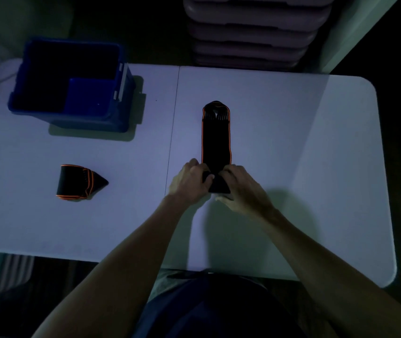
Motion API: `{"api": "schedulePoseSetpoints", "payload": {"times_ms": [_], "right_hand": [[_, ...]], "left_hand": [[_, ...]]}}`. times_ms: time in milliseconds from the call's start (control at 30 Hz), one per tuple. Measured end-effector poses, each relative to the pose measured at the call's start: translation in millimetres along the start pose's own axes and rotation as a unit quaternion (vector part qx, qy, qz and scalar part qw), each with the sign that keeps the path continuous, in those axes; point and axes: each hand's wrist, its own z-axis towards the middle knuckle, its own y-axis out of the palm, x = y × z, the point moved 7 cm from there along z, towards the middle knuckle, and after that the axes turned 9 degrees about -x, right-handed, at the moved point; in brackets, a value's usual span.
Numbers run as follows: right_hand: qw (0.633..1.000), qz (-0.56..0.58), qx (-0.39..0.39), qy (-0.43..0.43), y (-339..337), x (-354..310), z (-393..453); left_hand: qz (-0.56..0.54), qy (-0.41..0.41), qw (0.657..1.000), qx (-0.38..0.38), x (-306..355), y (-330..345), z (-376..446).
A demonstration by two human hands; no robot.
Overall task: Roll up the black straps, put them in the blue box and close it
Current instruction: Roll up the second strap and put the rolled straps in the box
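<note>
A long black strap with orange edging [216, 137] lies flat on the white table [292, 154], running away from me. Its near end is curled into a small roll between my hands. My left hand [191, 182] grips the roll's left side and my right hand [239, 189] grips its right side. A second black strap with orange trim [77, 182] lies folded at the left of the table. The blue box [72, 84] stands open at the back left, and a blue panel rests inside it.
A stack of purplish plastic platforms [255, 30] stands behind the table's far edge. A seam [174, 128] runs down the tabletop between the box and the long strap. The room is dim.
</note>
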Motion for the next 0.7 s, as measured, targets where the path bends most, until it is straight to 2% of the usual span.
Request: {"api": "schedulePoseSetpoints", "payload": {"times_ms": [100,167,233,367,467,633,700], "right_hand": [[1.000,-0.014,0.008,-0.008,-3,3,5],[0.999,-0.021,0.020,-0.018,-12,1,12],[1.000,0.006,-0.003,-0.011,-20,5,18],[0.992,0.076,-0.098,0.028,-22,17,35],[0.988,0.096,-0.115,0.044,-28,20,49],[0.974,0.178,-0.052,0.133,-47,35,59],[0.974,0.170,-0.010,0.151,-51,42,59]], "left_hand": [[-0.004,0.017,0.999,0.045,2,-5,-4],[0.017,0.044,0.998,0.042,2,-7,-3],[0.021,0.059,0.998,0.022,-1,-10,-1],[0.028,0.079,0.996,-0.010,2,-16,0],[0.037,0.065,0.997,-0.018,2,-19,6],[-0.020,0.007,1.000,-0.016,3,-26,24],[-0.025,-0.015,1.000,-0.009,2,-29,32]]}}
